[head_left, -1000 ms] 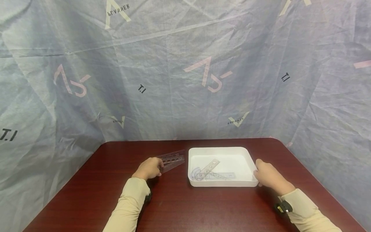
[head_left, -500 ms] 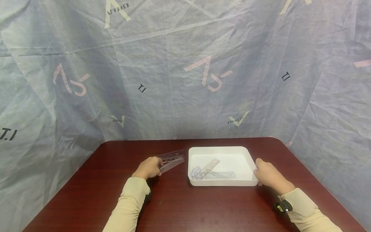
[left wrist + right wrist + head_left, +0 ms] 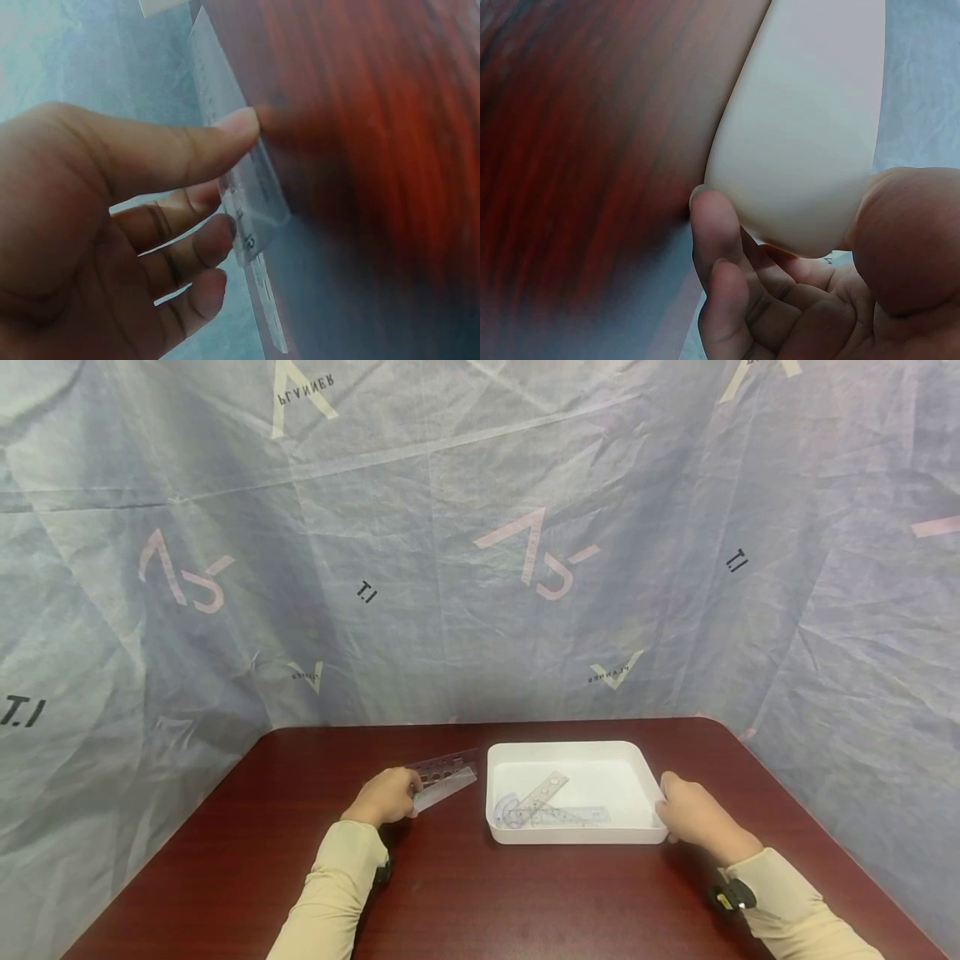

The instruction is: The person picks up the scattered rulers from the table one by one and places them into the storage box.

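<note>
My left hand (image 3: 386, 795) pinches a clear plastic ruler (image 3: 447, 789) between thumb and fingers, left of the white tray. In the left wrist view the thumb presses on the face of the ruler (image 3: 259, 191), which is tilted and bears printed marks. Just behind it in the head view is a clear piece with cut-out holes (image 3: 459, 763); whether it is separate I cannot tell. My right hand (image 3: 690, 810) grips the right side of the white tray (image 3: 577, 836). In the right wrist view its fingertips curl under the tray wall (image 3: 795, 127), with the thumb on its upper edge.
Inside the tray lie a clear ruler with holes (image 3: 545, 793), set diagonally, a clear protractor (image 3: 504, 806) and another clear straight ruler (image 3: 596, 814), overlapping. The dark red table (image 3: 480, 902) has a grey printed cloth (image 3: 420, 527) hanging behind and at the sides.
The ruler in my left hand has tilted slightly, so its front face now catches the light and looks whiter. Both hands and the tray stay where they were.
</note>
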`<state>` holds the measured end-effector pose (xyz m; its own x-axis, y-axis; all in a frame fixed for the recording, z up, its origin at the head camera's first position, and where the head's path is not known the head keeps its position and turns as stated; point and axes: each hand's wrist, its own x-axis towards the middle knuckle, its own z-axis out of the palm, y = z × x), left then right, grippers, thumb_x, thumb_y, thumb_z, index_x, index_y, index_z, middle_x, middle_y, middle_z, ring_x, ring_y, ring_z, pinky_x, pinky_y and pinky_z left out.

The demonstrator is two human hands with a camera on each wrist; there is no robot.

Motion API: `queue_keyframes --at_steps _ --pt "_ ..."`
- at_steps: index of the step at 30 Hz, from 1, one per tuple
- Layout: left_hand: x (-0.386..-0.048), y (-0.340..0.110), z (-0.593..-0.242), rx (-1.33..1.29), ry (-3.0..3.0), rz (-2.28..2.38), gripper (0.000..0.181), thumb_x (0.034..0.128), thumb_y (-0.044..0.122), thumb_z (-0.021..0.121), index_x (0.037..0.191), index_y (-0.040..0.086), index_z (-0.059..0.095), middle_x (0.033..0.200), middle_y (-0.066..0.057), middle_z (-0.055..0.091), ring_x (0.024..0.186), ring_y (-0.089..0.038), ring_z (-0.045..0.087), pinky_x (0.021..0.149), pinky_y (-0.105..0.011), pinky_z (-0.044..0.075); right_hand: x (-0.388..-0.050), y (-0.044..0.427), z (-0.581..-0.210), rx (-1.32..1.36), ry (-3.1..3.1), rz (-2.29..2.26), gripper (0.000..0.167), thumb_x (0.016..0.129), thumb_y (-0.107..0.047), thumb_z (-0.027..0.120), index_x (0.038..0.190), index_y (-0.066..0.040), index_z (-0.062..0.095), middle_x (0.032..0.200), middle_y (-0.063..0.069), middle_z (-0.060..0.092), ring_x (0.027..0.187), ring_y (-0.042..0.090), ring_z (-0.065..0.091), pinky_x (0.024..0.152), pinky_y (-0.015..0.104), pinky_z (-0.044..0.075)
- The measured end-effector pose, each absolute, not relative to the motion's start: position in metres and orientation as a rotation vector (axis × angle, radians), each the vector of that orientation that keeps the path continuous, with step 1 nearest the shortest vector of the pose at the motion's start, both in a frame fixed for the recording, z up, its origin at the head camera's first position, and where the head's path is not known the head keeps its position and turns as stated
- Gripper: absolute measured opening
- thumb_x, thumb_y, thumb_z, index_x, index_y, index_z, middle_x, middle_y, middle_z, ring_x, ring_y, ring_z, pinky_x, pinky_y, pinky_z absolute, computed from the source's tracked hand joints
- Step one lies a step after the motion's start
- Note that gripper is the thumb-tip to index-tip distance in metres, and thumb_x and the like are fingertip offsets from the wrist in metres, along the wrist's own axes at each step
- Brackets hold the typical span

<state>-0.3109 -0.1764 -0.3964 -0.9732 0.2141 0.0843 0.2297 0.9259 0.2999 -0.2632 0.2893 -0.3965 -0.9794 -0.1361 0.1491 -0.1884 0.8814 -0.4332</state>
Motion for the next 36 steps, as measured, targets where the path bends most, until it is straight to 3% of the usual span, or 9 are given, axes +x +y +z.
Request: queue_keyframes --at_steps 17,27,36 --pt "-0.3064 -0.1763 -0.3927 -0.357 -3.036 -0.57 0.025 0.0759 -0.003 0.076 0.094 0.013 0.072 0.084 0.002 0.063 0.073 -0.014 0.055 0.069 -0.037 0.049 -0.2585 0.2879 -0.3942 0.269 -2.917 0.685 0.007 0.088 -0.002 0.053 0.089 0.0 0.046 0.064 0.006 0.052 0.047 0.015 0.056 0.054 0.034 0.045" --pt "-0.3059 -0.1769 -0.39 -0.41 -3.003 -0.57 0.021 0.0765 -0.008 0.065 0.084 0.011 0.07 0.074 0.005 0.065 0.065 -0.012 0.056 0.063 -0.034 0.048 -0.2594 0.2879 -0.3946 0.282 -2.904 0.699 0.006 0.087 -0.002 0.052 0.086 -0.001 0.046 0.062 0.005 0.052 0.046 0.015 0.056 0.052 0.034 0.044" --pt "-0.3055 -0.1766 -0.3885 -0.431 -3.012 -0.568 0.02 0.0784 -0.008 0.063 0.082 0.011 0.068 0.076 0.004 0.064 0.063 -0.013 0.053 0.061 -0.033 0.046 -0.2607 0.2882 -0.3948 0.281 -2.909 0.709 0.006 0.087 -0.002 0.052 0.088 0.0 0.046 0.064 0.006 0.052 0.047 0.015 0.056 0.052 0.033 0.045"
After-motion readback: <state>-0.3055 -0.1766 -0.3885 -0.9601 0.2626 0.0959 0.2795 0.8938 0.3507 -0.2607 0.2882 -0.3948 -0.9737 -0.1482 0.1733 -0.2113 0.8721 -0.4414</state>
